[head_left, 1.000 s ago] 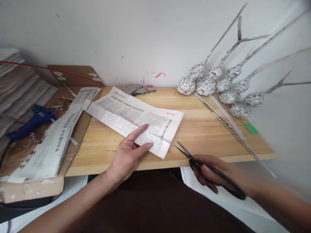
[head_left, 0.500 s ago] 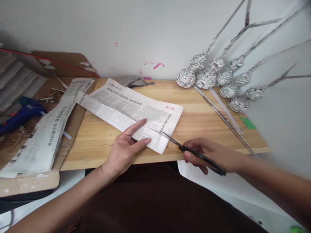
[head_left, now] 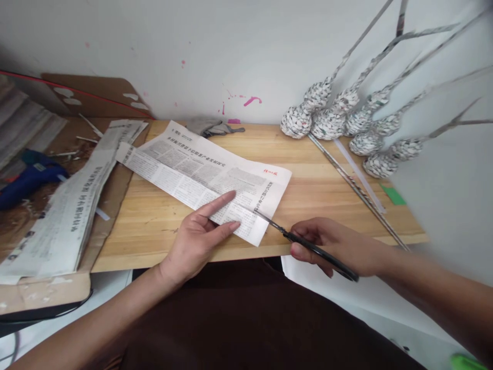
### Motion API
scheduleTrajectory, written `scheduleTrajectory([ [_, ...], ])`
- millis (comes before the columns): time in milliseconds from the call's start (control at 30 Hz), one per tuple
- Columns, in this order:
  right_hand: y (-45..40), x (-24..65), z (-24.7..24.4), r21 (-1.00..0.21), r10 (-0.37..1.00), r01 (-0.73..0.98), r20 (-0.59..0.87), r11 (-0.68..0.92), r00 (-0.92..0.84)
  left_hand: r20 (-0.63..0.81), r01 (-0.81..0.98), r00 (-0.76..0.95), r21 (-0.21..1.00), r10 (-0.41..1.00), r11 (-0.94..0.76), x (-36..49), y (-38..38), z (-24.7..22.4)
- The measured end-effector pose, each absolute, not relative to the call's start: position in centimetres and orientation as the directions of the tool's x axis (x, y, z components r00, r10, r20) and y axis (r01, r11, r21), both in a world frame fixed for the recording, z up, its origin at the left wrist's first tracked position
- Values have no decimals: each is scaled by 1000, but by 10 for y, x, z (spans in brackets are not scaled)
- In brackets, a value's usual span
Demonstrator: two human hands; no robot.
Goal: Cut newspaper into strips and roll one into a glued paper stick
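Observation:
A printed newspaper sheet (head_left: 200, 163) lies slantwise across the wooden table. My left hand (head_left: 192, 237) holds its near edge, with index finger and thumb stretched over the top; the other fingers are hidden beneath the paper. My right hand (head_left: 327, 239) is closed around the black handles of a pair of scissors (head_left: 318, 251). The blades look nearly closed and reach into the sheet from its right end, to the right of my left fingertips. A cut line runs from the blade tips toward my index finger.
Several woven paper gourds (head_left: 329, 123) with long stems lean against the wall. Thin paper rods (head_left: 358, 190) lie below them. A grey glove (head_left: 211, 127) rests at the back. Leftward are stacked newspaper strips (head_left: 77, 216) and a blue glue gun (head_left: 33, 177) on cardboard.
The view has shifted slightly. Both hands, the sheet and the scissors stay in nearly the same places, with the scissor handles drawn a little closer together.

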State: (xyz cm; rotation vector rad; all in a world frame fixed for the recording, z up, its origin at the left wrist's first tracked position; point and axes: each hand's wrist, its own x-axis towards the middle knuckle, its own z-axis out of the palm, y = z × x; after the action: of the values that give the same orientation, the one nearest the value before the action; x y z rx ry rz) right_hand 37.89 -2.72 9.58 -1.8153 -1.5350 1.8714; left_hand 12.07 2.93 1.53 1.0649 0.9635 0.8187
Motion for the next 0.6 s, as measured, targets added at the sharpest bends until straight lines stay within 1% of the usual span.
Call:
scheduleTrajectory([
  [67, -27, 379, 96, -698, 682, 540, -676, -470, -280, -237, -29, 378, 963, 895, 267, 120, 30, 15],
  [167, -26, 378, 97, -700, 690, 552, -667, -452, -280, -227, 0, 374, 969, 899, 245, 119, 30, 15],
  [600, -29, 380, 95, -693, 720, 589, -646, -416, -252, -229, 2, 362, 969, 903, 245, 119, 29, 17],
])
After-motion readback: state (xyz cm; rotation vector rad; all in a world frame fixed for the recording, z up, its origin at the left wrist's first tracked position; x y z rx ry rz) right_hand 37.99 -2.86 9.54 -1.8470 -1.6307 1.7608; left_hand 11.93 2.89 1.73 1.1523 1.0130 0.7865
